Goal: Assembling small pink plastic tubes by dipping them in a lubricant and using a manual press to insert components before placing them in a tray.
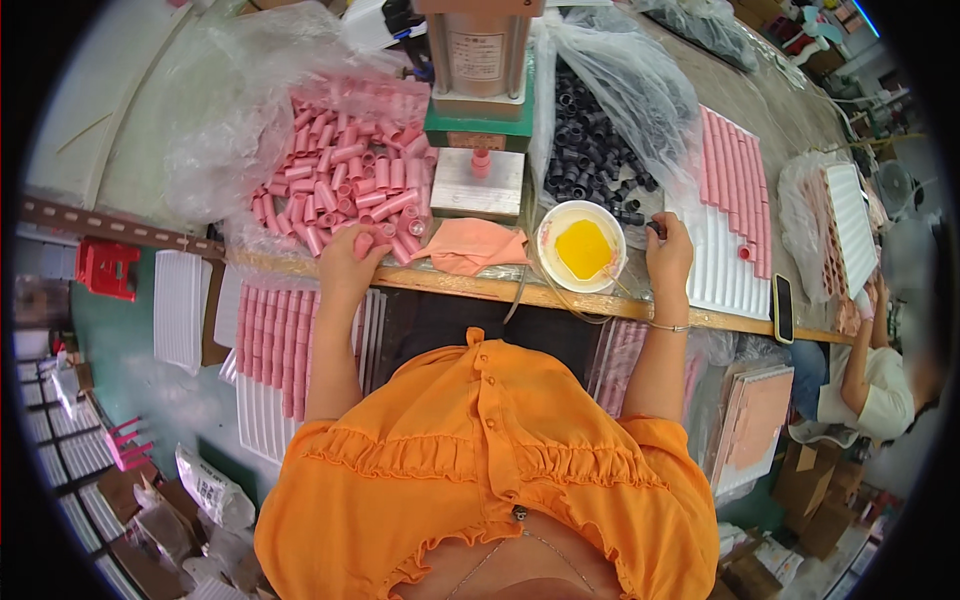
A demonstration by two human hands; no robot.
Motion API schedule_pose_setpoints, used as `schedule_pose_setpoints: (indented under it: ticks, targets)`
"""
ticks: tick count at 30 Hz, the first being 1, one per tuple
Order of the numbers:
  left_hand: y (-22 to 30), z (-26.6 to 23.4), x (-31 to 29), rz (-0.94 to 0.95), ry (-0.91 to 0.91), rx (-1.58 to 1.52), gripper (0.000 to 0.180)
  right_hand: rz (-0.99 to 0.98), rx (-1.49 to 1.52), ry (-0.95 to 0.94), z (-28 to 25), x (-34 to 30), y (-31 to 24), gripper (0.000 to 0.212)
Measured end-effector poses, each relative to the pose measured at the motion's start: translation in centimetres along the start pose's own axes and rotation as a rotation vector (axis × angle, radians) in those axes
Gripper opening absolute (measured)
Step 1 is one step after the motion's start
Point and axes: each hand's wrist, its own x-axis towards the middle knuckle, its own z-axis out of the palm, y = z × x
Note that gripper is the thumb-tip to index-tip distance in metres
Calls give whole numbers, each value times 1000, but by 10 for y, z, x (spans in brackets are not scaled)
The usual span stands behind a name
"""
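Note:
My left hand (347,263) is closed on a short pink tube (364,243) at the near edge of a heap of pink tubes (345,175). My right hand (671,256) pinches a small black plastic fitting (656,229), just right of a white bowl (548,240) that holds yellow liquid (583,250). Behind the bowl lies a pile of similar black fittings (590,135) in clear plastic. Between the two heaps stands a press (480,60) with a metal block (468,190) under it; a pink piece (481,163) sits upright on the block.
A folded orange cloth (473,247) lies before the press. At the right are a white ribbed tray (722,262) with rows of pink tubes and a phone (783,308) at the table edge. Another person (868,385) works farther right. Below the table is another tube-filled tray (270,340).

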Motion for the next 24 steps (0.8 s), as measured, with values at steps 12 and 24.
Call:
schedule_pose_setpoints:
  ticks: [12, 24]
  targets:
    - [109, 51, 4, 86, -380, -603, 29, -562, -52, 23, 3, -38, -97, 4]
    - [157, 90, 6, 283, -455, -417, 29, -352, 614, -4, -28, -48, -97, 15]
